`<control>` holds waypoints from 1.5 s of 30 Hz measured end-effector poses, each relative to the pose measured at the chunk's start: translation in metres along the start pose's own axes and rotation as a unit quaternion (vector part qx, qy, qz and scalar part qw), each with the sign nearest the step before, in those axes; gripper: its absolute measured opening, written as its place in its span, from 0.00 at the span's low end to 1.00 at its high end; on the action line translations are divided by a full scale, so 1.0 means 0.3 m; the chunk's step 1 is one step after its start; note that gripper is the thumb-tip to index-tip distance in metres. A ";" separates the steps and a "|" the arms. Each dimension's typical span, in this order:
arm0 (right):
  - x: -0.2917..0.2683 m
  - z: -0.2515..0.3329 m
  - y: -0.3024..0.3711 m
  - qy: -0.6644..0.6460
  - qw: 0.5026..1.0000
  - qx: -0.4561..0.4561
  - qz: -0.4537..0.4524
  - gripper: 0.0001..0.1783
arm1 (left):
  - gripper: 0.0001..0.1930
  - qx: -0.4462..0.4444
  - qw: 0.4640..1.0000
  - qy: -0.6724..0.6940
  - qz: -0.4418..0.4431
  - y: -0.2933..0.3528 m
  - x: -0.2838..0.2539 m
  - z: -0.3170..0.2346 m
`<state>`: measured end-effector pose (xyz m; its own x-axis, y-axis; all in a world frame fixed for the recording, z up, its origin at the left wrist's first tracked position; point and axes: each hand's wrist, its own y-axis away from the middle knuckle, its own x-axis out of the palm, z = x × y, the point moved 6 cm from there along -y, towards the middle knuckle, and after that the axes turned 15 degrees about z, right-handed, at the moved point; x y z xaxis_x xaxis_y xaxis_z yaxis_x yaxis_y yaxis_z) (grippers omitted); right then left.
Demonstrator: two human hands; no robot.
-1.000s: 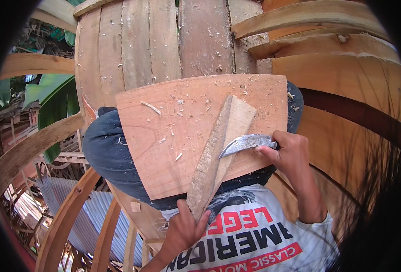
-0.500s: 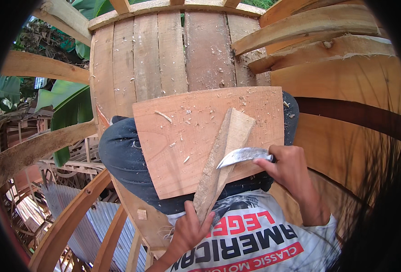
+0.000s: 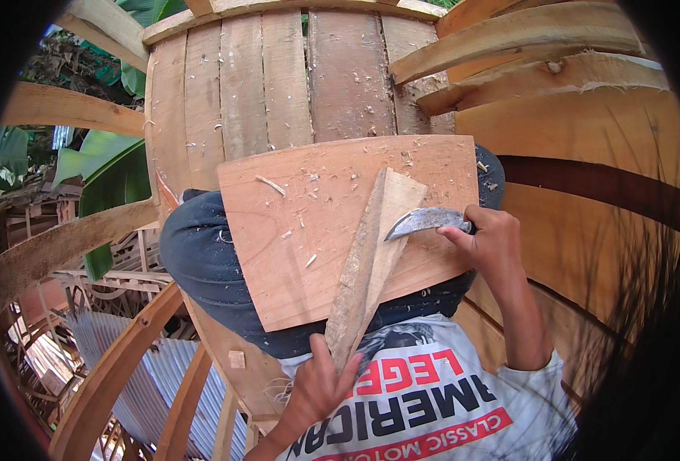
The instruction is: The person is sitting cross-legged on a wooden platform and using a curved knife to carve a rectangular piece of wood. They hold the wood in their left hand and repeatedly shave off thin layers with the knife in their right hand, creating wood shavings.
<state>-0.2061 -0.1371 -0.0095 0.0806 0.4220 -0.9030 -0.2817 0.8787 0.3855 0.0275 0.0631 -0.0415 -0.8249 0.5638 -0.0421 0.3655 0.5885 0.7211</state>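
Observation:
A rough, tapering piece of wood (image 3: pixel 367 265) lies slantwise over a flat wooden board (image 3: pixel 278 230) on my lap. My left hand (image 3: pixel 326 384) grips its near end, thumb on one side and fingers on the other. In my right hand (image 3: pixel 493 234) is a knife with a curved, hooked blade (image 3: pixel 424 221); its handle is mostly hidden by my fingers. The blade's tip points left and lies over the right side of the wood piece, about midway along. Whether the edge touches the wood, I cannot tell. Pale shavings (image 3: pixel 271 186) are scattered over the board.
Beyond the board runs a floor of wooden planks (image 3: pixel 240 92) sprinkled with chips. Curved wooden slats (image 3: pixel 124 361) stand along the left, and more slats (image 3: pixel 517 38) with broad panels (image 3: pixel 586 131) close in on the right. A small wood block (image 3: pixel 237 359) lies by my left leg.
My right hand and the knife have moved away from me, up along the wood piece. My left hand still grips the near end. The whole view has shifted slightly.

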 end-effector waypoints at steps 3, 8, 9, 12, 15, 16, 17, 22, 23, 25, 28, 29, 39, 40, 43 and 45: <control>-0.006 -0.104 -0.030 -0.063 0.985 0.150 -0.055 0.34 | 0.25 -0.011 1.000 -0.015 0.008 0.008 0.004 0.006; -0.087 -0.178 -0.034 -0.154 0.973 0.171 -0.005 0.31 | 0.26 0.009 1.000 -0.010 0.007 0.020 0.006 0.032; -0.076 -0.116 0.007 -0.155 0.974 0.164 0.017 0.30 | 0.26 0.006 1.000 0.003 0.013 0.020 0.010 0.039; 0.013 0.078 0.088 -0.074 0.994 -0.047 0.071 0.30 | 0.26 0.008 1.000 0.005 0.017 0.005 0.015 0.040; 0.025 0.098 0.061 -0.056 0.995 -0.044 0.075 0.30 | 0.26 0.008 1.000 0.021 0.020 0.010 0.024 0.054; 0.035 0.091 0.053 -0.050 0.995 -0.046 0.069 0.31 | 0.26 0.011 0.999 0.029 0.020 0.012 0.023 0.057; 0.030 0.078 0.031 -0.041 0.996 -0.051 0.057 0.31 | 0.26 0.002 0.999 0.034 0.029 0.004 0.017 0.052; -0.034 -0.194 -0.086 -0.116 0.972 0.206 -0.011 0.31 | 0.25 0.019 0.998 0.054 0.029 0.016 0.009 0.045; -0.059 -0.274 -0.058 -0.122 0.973 0.192 -0.037 0.31 | 0.25 0.032 0.997 0.064 0.034 0.021 0.006 0.052; -0.078 -0.302 -0.063 -0.141 0.977 0.150 -0.048 0.30 | 0.25 0.027 0.997 0.062 0.043 0.004 0.004 0.042; -0.050 -0.090 0.047 -0.121 0.991 0.058 0.027 0.29 | 0.25 0.014 0.996 0.074 0.043 0.015 0.008 0.045; -0.021 -0.006 0.062 -0.072 0.996 -0.001 0.058 0.28 | 0.25 0.020 0.996 0.077 0.042 0.005 0.010 0.037; 0.019 -0.013 -0.009 -0.029 0.998 -0.040 -0.032 0.34 | 0.25 0.033 0.993 0.105 0.052 -0.003 -0.002 0.010; 0.017 -0.061 -0.026 -0.045 0.998 0.008 -0.052 0.34 | 0.25 0.021 0.995 0.088 0.049 -0.002 0.003 0.015; -0.024 -0.290 -0.062 -0.205 0.960 0.167 -0.088 0.33 | 0.24 0.010 0.997 0.056 0.058 0.021 0.017 0.041; -0.052 -0.267 -0.030 -0.223 0.963 0.118 -0.099 0.32 | 0.24 0.039 0.995 0.065 0.060 0.019 0.017 0.033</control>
<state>-0.2814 -0.1696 -0.0140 0.5280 0.2490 -0.8119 0.0024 0.9556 0.2946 0.0297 0.0751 -0.0446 -0.8201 0.5560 0.1353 0.4932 0.5669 0.6599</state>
